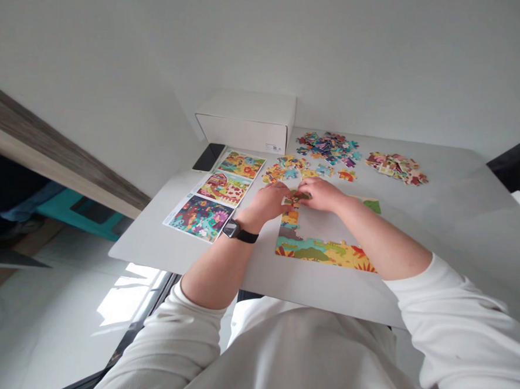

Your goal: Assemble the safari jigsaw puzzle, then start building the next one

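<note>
A partly joined jigsaw puzzle (pixel 311 253) lies on the table, with its bottom row, a left column and a green piece (pixel 372 206) at the upper right. At the top of the left column, my right hand (pixel 321 194) pinches a green and brown puzzle piece (pixel 303 195). My left hand (pixel 270 202), with a black watch on its wrist, has its fingers bent and closed on pieces at that same corner. The fingertips partly hide these pieces, and my right forearm covers part of the puzzle's right side.
Loose yellow pieces (pixel 283 168), a mixed heap (pixel 328 147) and another pile (pixel 398 168) lie farther back. Picture cards (pixel 225 189) and a phone (pixel 209 157) are at the left. A white box (pixel 247 123) stands against the wall. The table's edge (pixel 150 262) runs in front.
</note>
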